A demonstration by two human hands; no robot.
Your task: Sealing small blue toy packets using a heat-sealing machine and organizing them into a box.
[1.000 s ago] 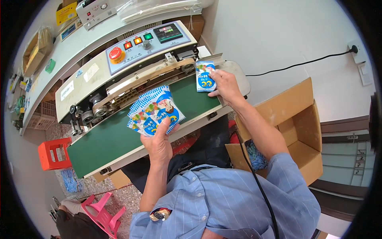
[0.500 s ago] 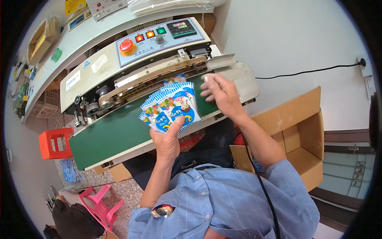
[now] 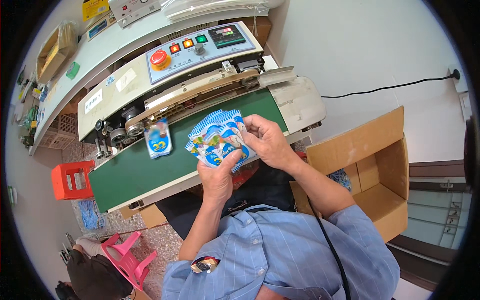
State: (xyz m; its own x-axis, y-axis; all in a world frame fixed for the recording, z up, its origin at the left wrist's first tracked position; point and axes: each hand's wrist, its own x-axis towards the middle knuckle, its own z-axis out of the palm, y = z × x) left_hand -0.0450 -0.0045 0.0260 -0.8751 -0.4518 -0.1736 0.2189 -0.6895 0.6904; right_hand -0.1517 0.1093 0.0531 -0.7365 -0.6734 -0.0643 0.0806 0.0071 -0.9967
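My left hand point(image 3: 217, 181) clamps the fanned snack packets point(image 3: 214, 134) over the green conveyor belt's point(image 3: 125, 180) near edge, my right hand point(image 3: 271, 145) has returned to them, grip unclear, and a single packet point(image 3: 159, 143) has travelled left along the far edge, apparently fed through.

The green conveyor belt point(image 3: 120, 176) carries one packet point(image 3: 159, 145) (blue and white, slightly blurred).

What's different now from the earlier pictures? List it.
The right hand let go of a packet and came left to the fan of packets. The released packet moved left along the green belt. The left hand still holds the fan; the red stool stayed put.
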